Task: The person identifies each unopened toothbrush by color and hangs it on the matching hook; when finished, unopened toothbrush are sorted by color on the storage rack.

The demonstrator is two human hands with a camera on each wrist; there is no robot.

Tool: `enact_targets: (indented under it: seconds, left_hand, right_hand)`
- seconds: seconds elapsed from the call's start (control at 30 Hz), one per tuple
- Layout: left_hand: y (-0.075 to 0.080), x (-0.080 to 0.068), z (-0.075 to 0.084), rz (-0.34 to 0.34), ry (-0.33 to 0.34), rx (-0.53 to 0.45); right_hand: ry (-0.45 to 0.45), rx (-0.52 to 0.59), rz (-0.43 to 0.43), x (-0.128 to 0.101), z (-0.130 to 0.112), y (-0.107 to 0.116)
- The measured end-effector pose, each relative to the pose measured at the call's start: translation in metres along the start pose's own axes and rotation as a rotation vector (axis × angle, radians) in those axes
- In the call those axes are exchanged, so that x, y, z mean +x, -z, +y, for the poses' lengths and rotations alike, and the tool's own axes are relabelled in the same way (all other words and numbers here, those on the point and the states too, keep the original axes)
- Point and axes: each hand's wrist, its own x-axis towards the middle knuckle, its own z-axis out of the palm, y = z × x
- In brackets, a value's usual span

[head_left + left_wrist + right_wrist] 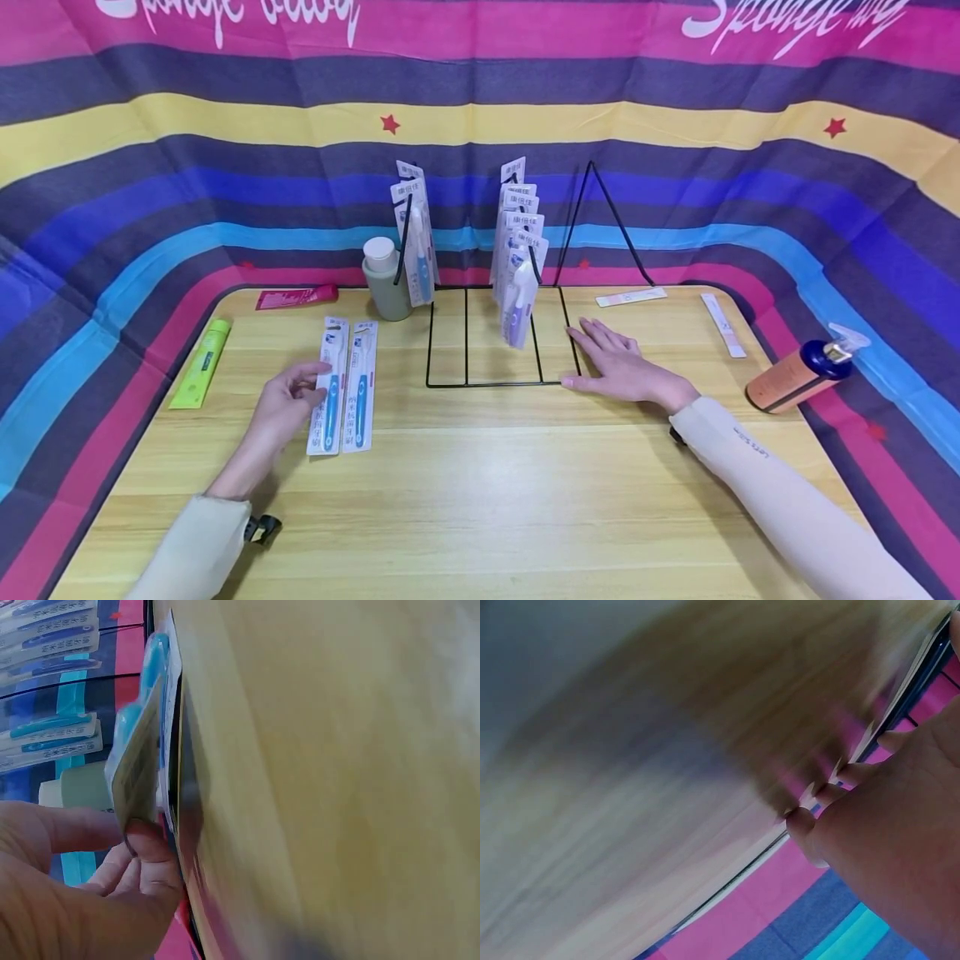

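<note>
Two carded blue toothbrush packs lie side by side on the wooden table (480, 467). My left hand (311, 382) pinches the left pack (328, 392) by its edge; in the left wrist view the thumb and fingers (146, 844) hold that pack (139, 761) lifted off the table on one side. The second pack (362, 386) lies flat to its right, untouched. My right hand (600, 358) rests flat and open on the table against the right edge of a black wire rack (495, 382). Several more toothbrush packs (517, 275) hang on the rack. The right wrist view is blurred.
A grey-green bottle (384, 279) stands left of the rack. A red tube (296, 296) and a green tube (201, 362) lie at the left. Two white strips (630, 297) (723, 325) and an orange pump bottle (802, 375) lie at the right. Striped cloth surrounds the table.
</note>
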Motion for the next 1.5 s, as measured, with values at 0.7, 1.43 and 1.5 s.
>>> enact_targets:
  seconds: [0.7, 1.43, 1.5]
  left_hand:
    - [-0.033, -0.033, 0.063, 0.187, -0.771, -0.529]
    - [-0.076, -0.028, 0.076, 0.118, -0.859, -0.410]
    - [-0.077, -0.022, 0.079, 0.112, -0.845, -0.386]
  right_hand:
    - [0.006, 0.003, 0.015, 0.001, 0.000, 0.001]
    - [0.016, 0.008, 0.019, -0.003, -0.002, 0.001]
    - [0.017, 0.006, 0.018, -0.003, -0.001, 0.001]
